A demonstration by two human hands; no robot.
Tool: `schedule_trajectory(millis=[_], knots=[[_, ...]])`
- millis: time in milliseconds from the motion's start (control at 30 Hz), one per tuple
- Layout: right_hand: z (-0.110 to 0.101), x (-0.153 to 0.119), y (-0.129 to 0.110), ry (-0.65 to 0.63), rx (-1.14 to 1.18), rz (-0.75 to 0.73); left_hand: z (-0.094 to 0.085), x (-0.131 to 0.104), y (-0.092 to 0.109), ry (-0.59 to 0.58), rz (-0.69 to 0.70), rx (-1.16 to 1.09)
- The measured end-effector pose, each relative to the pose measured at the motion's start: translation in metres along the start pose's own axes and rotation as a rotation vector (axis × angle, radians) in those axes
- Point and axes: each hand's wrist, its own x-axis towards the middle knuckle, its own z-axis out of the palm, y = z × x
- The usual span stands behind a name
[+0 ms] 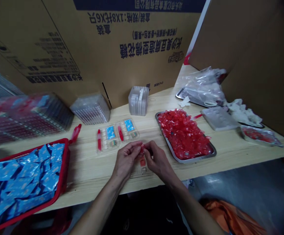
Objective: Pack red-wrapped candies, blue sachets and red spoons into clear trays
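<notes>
At the middle of the table, my left hand (pixel 128 158) and my right hand (pixel 156 159) meet at the fingertips, both pinched on a small red piece (pixel 142 148). Just under them lies a clear tray (pixel 142 169) with a red item inside, partly covered by my hands. Behind my left hand are two clear trays (pixel 103 140), each with a red tube-like item and a blue packet (pixel 111 132). Right of my right hand, a metal tray (pixel 178 160) holds a heap of red translucent pieces (pixel 183 133).
A red basket (pixel 65 173) of blue packets stands at the left front. Stacked clear trays (pixel 93 109) line the large cardboard box (pixel 83 49). At the right are a plastic bag (pixel 203 86), a whitish tray (pixel 219 118) and a small tray of red pieces (pixel 260 135).
</notes>
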Motion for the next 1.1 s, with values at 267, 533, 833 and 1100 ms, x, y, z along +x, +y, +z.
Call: schedule_trajectory(millis=[267, 533, 833, 1100], knots=[[0.006, -0.004, 0.0, -0.003, 0.01, -0.03, -0.004, 0.002, -0.012, 0.036, 0.046, 0.101], [-0.003, -0.001, 0.005, -0.03, -0.005, -0.053, -0.009, -0.001, -0.011, -0.086, 0.179, 0.367], [-0.006, -0.003, 0.004, -0.022, -0.077, 0.06, -0.013, -0.007, -0.006, -0.101, 0.104, 0.307], [-0.013, -0.016, 0.025, -0.109, 0.046, 0.236, -0.033, -0.027, -0.013, -0.182, 0.298, 0.745]])
